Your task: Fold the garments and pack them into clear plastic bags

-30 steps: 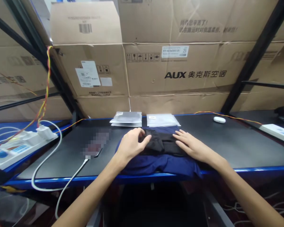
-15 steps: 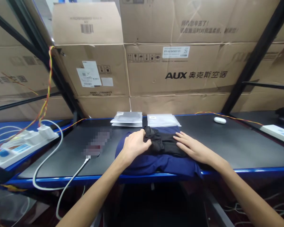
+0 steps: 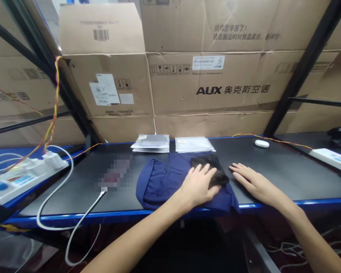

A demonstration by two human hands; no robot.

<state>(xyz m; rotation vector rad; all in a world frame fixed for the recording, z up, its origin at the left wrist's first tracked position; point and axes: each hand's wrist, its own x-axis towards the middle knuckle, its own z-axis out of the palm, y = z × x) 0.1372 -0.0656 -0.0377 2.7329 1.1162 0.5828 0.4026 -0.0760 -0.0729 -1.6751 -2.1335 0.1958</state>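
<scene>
Black cloth [image 3: 213,160] lies on navy cloth [image 3: 165,182] near plastic packets [image 3: 194,145], contents indistinct.

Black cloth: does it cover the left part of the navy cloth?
No, the black cloth lies toward the right side of the navy cloth, whose left part shows uncovered.

Navy fabric [image 3: 161,182], black cloth [image 3: 221,177], blue-edged table [image 3: 295,178]

A blue-edged black tabletop [image 3: 295,174] carries a navy cloth [image 3: 165,180], frosted packets [image 3: 194,145] along its back, a small white case [image 3: 262,144] and a blurred, corded device [image 3: 116,172].
</scene>
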